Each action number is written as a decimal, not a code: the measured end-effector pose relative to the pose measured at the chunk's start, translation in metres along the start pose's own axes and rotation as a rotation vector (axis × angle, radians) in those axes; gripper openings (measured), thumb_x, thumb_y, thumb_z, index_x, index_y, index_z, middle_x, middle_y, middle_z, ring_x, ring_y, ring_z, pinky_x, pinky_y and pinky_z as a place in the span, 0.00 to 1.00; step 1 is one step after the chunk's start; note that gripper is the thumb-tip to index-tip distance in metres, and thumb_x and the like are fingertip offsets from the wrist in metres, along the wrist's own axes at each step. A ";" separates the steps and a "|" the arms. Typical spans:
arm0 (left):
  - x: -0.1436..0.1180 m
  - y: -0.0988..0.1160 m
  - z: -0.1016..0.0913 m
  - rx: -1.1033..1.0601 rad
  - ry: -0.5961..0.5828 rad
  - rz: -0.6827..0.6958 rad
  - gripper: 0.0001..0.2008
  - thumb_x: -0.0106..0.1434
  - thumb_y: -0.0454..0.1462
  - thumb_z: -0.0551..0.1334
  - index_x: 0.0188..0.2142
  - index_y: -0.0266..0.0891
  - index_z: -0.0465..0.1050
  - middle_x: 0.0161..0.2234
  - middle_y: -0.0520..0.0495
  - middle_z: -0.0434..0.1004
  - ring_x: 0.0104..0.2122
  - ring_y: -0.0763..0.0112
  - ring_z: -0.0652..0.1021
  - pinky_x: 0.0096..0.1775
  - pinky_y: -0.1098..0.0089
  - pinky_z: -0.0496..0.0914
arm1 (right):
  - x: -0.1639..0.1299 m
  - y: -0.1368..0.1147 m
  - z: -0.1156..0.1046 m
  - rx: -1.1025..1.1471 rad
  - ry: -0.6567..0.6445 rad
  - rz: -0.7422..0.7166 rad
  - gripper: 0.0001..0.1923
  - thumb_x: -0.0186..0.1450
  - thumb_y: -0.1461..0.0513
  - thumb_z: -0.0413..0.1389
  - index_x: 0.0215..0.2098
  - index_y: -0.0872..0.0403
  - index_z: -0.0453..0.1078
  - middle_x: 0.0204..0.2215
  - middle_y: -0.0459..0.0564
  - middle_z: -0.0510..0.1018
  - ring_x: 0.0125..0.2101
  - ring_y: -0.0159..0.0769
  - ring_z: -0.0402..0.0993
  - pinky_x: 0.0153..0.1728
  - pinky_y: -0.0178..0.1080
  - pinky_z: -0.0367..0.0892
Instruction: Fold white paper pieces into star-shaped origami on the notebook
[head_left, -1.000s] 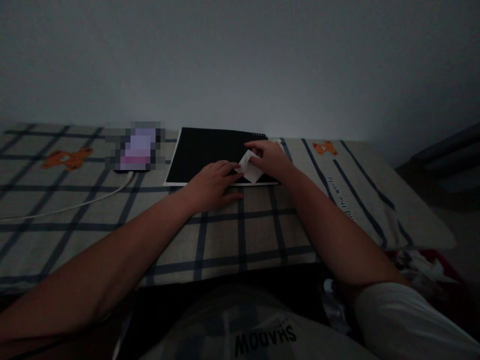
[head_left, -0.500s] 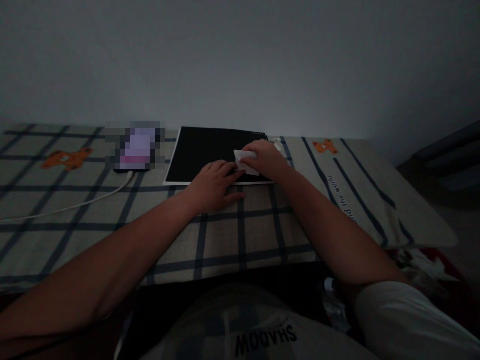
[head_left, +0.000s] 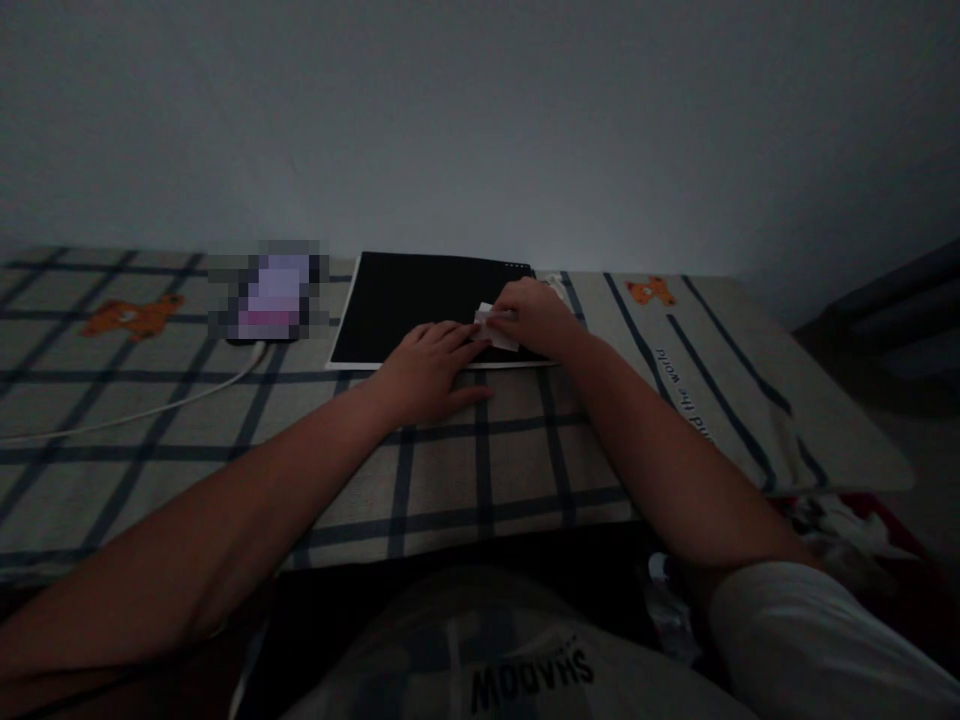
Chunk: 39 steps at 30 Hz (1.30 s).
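Dim room. Small white paper [head_left: 496, 328] lying on black board [head_left: 420, 305], near its front edge. Right hand [head_left: 534, 316] pressed on paper w/ fingers curled, pinching it. Left hand [head_left: 424, 368] flat, open, fingertips touching paper's left side. Board on checked cloth [head_left: 480, 460]; blurred phone [head_left: 271, 296] w/ white cable [head_left: 150, 408] at left. No containers seen.
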<state>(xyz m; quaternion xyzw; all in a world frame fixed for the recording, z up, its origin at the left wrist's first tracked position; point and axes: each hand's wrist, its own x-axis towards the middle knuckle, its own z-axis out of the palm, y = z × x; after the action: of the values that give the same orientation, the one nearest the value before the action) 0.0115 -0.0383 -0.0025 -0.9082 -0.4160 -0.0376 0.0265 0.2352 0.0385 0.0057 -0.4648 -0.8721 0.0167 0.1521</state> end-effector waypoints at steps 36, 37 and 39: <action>0.001 -0.006 -0.012 0.032 0.044 -0.046 0.26 0.78 0.49 0.56 0.68 0.40 0.74 0.64 0.36 0.77 0.61 0.45 0.74 0.54 0.51 0.71 | -0.012 -0.009 -0.020 0.135 -0.174 -0.171 0.09 0.68 0.65 0.61 0.43 0.56 0.84 0.44 0.54 0.85 0.46 0.43 0.78 0.49 0.41 0.66; 0.001 -0.006 -0.012 0.036 0.039 -0.031 0.27 0.79 0.49 0.56 0.69 0.39 0.73 0.64 0.36 0.77 0.61 0.45 0.73 0.55 0.51 0.71 | -0.012 -0.010 -0.021 0.127 -0.181 -0.162 0.10 0.68 0.65 0.60 0.43 0.56 0.84 0.44 0.54 0.85 0.45 0.42 0.78 0.47 0.41 0.66; 0.002 -0.005 -0.013 0.043 0.029 -0.009 0.27 0.79 0.49 0.56 0.69 0.37 0.73 0.65 0.36 0.77 0.62 0.46 0.73 0.56 0.51 0.70 | -0.012 -0.012 -0.024 0.113 -0.191 -0.149 0.10 0.69 0.64 0.60 0.44 0.57 0.84 0.43 0.55 0.86 0.44 0.41 0.78 0.46 0.40 0.65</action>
<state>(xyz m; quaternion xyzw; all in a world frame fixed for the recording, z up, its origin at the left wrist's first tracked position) 0.0081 -0.0348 0.0107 -0.9049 -0.4204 -0.0421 0.0517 0.2385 0.0192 0.0273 -0.3856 -0.9125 0.0985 0.0948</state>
